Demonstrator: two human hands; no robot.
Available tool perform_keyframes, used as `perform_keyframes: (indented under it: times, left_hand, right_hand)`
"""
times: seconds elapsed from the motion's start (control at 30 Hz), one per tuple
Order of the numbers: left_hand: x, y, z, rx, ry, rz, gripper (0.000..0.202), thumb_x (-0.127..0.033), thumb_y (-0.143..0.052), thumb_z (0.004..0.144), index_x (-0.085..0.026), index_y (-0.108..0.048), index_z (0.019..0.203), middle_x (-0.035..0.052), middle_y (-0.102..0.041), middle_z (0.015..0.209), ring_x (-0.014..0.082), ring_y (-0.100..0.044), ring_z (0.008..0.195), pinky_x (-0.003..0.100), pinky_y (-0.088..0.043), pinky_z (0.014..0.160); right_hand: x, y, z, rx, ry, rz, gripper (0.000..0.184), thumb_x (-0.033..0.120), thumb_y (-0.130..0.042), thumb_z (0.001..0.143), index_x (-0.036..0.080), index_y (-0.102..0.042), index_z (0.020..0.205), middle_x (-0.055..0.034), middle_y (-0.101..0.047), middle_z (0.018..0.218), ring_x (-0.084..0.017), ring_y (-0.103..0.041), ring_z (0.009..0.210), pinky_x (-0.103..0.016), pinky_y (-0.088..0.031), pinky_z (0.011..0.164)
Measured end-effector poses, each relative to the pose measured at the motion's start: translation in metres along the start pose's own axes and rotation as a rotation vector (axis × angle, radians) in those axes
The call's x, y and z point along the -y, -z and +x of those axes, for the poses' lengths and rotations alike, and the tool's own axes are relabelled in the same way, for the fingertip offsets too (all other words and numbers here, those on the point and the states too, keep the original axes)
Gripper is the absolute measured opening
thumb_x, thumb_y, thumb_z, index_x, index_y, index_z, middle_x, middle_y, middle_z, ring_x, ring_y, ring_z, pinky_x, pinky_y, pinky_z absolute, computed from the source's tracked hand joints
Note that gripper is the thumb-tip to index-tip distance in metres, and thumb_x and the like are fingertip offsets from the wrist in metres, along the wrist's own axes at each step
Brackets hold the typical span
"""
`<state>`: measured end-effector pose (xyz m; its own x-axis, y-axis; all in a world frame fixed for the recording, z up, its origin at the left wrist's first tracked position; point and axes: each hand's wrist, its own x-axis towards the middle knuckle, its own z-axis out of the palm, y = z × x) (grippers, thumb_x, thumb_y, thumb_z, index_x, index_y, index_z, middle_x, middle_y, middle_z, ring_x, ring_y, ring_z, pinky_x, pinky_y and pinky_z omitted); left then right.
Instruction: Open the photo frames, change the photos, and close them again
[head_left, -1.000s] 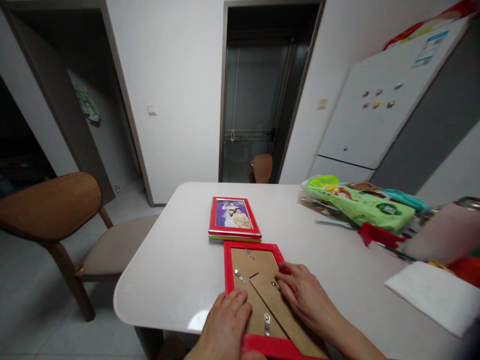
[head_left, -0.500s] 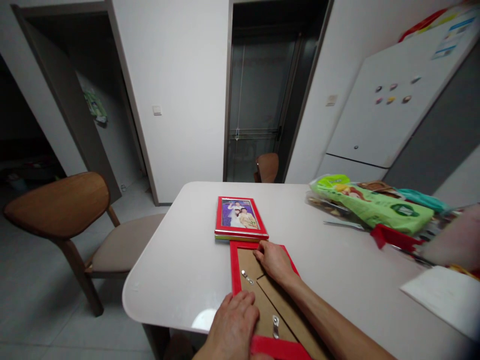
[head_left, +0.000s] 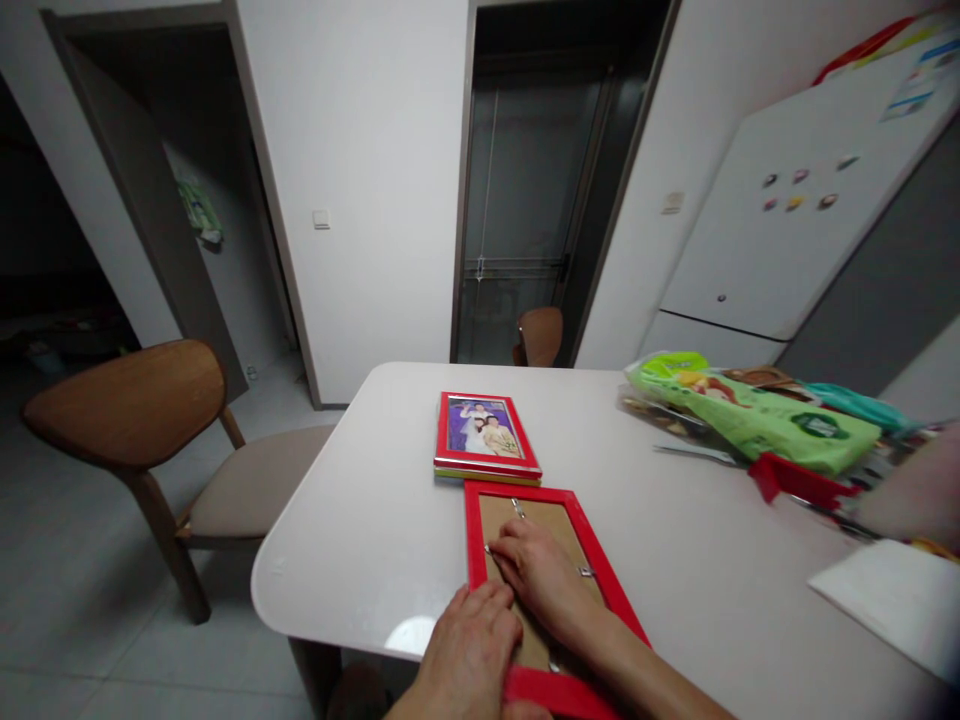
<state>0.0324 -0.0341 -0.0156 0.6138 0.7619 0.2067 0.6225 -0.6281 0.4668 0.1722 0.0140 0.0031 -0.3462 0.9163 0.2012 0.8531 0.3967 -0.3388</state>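
A red photo frame (head_left: 606, 545) lies face down on the table, its brown backing board (head_left: 496, 512) showing. Small metal turn clips sit along the board: a top clip (head_left: 518, 508), a right clip (head_left: 586, 572), and others partly covered near the left and bottom edges. My left hand (head_left: 474, 640) grips the frame at its lower left, fingers bent over the rim. With fingertips pinched at the left clip (head_left: 487, 548), my right hand (head_left: 536, 570) reaches across the board. Just beyond the frame rests a stack of framed pictures (head_left: 487, 468), the top one a red-rimmed photo facing up.
The white table (head_left: 360, 530) has a rounded left corner. Toward its right lie a green package (head_left: 780, 415), a red plastic piece (head_left: 799, 480) and white paper (head_left: 885, 590). A wooden chair (head_left: 127, 400) stands left of the table, and a fridge (head_left: 750, 230) at back right.
My right hand has moved from the frame's top edge down and left to the left clip, uncovering the top and right clips. My left hand keeps its place on the frame.
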Motion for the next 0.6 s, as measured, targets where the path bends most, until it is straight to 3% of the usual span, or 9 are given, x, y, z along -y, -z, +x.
perform_keyframes:
  times: [0.17, 0.27, 0.37, 0.6]
  left_hand:
    - [0.000, 0.000, -0.001, -0.018, -0.002, -0.022, 0.060, -0.046, -0.074, 0.045, -0.017, -0.054, 0.094, 0.0112, -0.051, 0.117, 0.0272, -0.044, 0.109, 0.042, -0.032, 0.094]
    - [-0.001, 0.003, -0.002, 0.003, 0.003, -0.026, 0.057, -0.043, -0.075, 0.045, -0.016, -0.055, 0.091, 0.0116, -0.048, 0.120, 0.0274, -0.042, 0.110, 0.042, -0.032, 0.095]
    - [-0.004, 0.009, -0.003, 0.040, 0.029, -0.016, 0.052, -0.043, -0.073, 0.048, -0.016, -0.055, 0.090, 0.0116, -0.047, 0.120, 0.0266, -0.040, 0.112, 0.042, -0.030, 0.096]
    - [-0.008, 0.015, -0.003, 0.091, 0.064, -0.020, 0.043, -0.044, -0.071, 0.053, -0.017, -0.057, 0.083, 0.0097, -0.046, 0.122, 0.0241, -0.038, 0.114, 0.040, -0.028, 0.097]
  right_hand:
    - [0.002, 0.000, -0.001, 0.019, 0.039, 0.014, 0.024, 0.015, -0.036, 0.079, 0.014, -0.058, 0.067, -0.0033, -0.053, 0.073, -0.012, -0.045, 0.069, -0.023, -0.034, 0.064]
    - [0.003, 0.008, -0.008, 0.032, 0.061, 0.060, 0.025, 0.017, -0.035, 0.080, 0.015, -0.059, 0.076, -0.0048, -0.054, 0.077, -0.014, -0.045, 0.073, -0.025, -0.035, 0.068]
    - [0.003, 0.024, -0.027, 0.059, 0.114, 0.125, 0.029, 0.016, -0.032, 0.080, 0.018, -0.060, 0.087, -0.0066, -0.054, 0.088, -0.015, -0.045, 0.083, -0.027, -0.036, 0.074]
    - [-0.001, 0.042, -0.079, 0.156, 0.223, 0.106, 0.029, 0.009, -0.039, 0.071, 0.023, -0.061, 0.085, -0.0058, -0.054, 0.094, -0.019, -0.044, 0.089, -0.034, -0.036, 0.078]
